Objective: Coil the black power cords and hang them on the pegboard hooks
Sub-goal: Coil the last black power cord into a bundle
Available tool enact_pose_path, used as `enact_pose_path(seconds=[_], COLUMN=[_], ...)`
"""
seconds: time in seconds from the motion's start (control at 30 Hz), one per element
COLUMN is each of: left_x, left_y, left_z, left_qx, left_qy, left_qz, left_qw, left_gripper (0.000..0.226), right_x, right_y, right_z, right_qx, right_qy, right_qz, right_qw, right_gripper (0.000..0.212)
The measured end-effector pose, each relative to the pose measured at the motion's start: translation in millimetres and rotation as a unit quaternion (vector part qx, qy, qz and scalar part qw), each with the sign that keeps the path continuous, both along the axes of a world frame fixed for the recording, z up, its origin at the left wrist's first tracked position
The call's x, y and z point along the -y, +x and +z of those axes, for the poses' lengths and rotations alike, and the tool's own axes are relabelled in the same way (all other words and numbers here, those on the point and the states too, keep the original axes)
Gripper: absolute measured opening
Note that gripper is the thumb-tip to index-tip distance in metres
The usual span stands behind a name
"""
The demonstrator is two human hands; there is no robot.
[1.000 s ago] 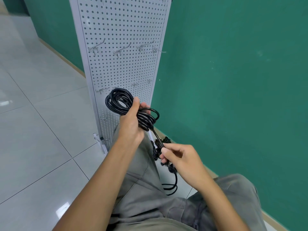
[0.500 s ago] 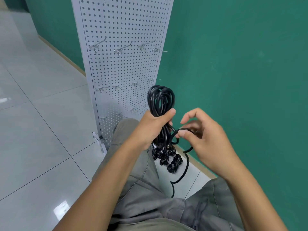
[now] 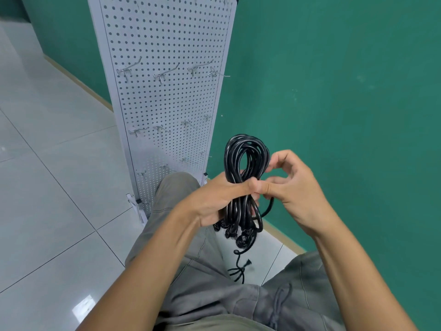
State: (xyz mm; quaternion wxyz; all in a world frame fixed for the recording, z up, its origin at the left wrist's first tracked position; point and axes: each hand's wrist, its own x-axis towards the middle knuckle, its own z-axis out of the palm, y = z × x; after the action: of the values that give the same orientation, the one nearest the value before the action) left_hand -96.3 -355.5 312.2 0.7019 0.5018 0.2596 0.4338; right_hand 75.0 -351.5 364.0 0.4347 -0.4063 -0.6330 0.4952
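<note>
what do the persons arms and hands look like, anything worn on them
Both forearms are bare right up to the bottom edge of the head view, with no sleeve showing. The left hand and right hand wear no gloves, and no watch, ring or wristband is visible. Nails look short and unpainted.

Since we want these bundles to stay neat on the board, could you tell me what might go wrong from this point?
The left hand grips the coiled cord only at its middle, so the top loops could splay. The loose tail that the right hand is working with could slip and unwind. More cords lie on the floor by the feet and could snag the hanging end.
</note>
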Motion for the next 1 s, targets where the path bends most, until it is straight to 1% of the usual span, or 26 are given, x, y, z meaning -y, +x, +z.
enact_pose_path(seconds=[0.03, 0.13, 0.2, 0.3, 0.33, 0.43, 0.5, 0.57, 0.6, 0.7, 0.8, 0.87, 0.93, 1.0], left_x=[1.8, 1.8, 0.5, -2.4, -3.9, -7.9, -8.0, -7.9, -8.3, -8.5, -9.0, -9.5, -9.7, -9.2], left_y=[-1.2, -1.3, -0.1, 1.2, 0.7, -4.8, -10.4, -14.3, -15.1, -14.8, -13.5, -11.4, -8.6, -7.4], left_z=[2.9, 3.5, -0.9, -5.9, -5.5, -3.7, -3.0, -1.9, -1.6, -0.8, -2.2, -4.6, -6.6, -6.9], left_qx=[-0.001, -0.017, 0.006, 0.072, 0.098, 0.158, 0.18, 0.19, 0.19, 0.175, 0.122, 0.082, 0.058, 0.033], left_qy=[0.007, -0.008, -0.034, -0.082, -0.088, -0.085, -0.084, -0.097, -0.106, -0.131, -0.14, -0.133, -0.128, -0.118], left_qz=[-0.013, -0.003, 0.0, -0.019, -0.028, -0.026, -0.015, -0.004, -0.001, 0.02, 0.033, 0.02, 0.013, 0.017], left_qw=[1.0, 1.0, 0.999, 0.994, 0.991, 0.983, 0.98, 0.977, 0.976, 0.976, 0.982, 0.987, 0.99, 0.992], left_gripper=[0.038, 0.048, 0.037, 0.019, 0.02, 0.04, 0.045, 0.047, 0.045, 0.032, 0.026, 0.027, 0.028, 0.024], right_x=[-0.4, -4.1, -7.2, -7.3, -5.5, 1.7, 6.8, 10.7, 12.4, 16.2, 18.3, 18.6, 18.8, 20.0], right_y=[2.0, 6.1, 10.0, 16.1, 18.2, 23.2, 23.4, 20.2, 17.9, 12.9, 10.5, 8.0, 5.4, 3.4], right_z=[-2.2, -9.2, -11.6, -17.8, -22.5, -43.3, -55.3, -63.7, -67.0, -71.1, -68.3, -61.5, -52.6, -42.8], right_qx=[-0.006, -0.005, -0.005, -0.036, -0.047, -0.048, -0.025, 0.004, 0.013, 0.004, -0.017, -0.024, -0.035, -0.042], right_qy=[-0.008, -0.02, -0.019, -0.036, -0.048, -0.069, -0.066, -0.069, -0.073, -0.078, -0.067, -0.053, -0.043, -0.036], right_qz=[0.017, 0.039, 0.046, 0.052, 0.05, 0.018, -0.01, -0.01, -0.004, -0.004, -0.016, -0.027, -0.033, -0.047], right_qw=[1.0, 0.999, 0.999, 0.997, 0.996, 0.996, 0.997, 0.998, 0.997, 0.997, 0.997, 0.998, 0.998, 0.997], right_gripper=[0.047, 0.041, 0.038, 0.034, 0.033, 0.028, 0.022, 0.011, 0.007, 0.007, 0.007, 0.012, 0.011, 0.01])
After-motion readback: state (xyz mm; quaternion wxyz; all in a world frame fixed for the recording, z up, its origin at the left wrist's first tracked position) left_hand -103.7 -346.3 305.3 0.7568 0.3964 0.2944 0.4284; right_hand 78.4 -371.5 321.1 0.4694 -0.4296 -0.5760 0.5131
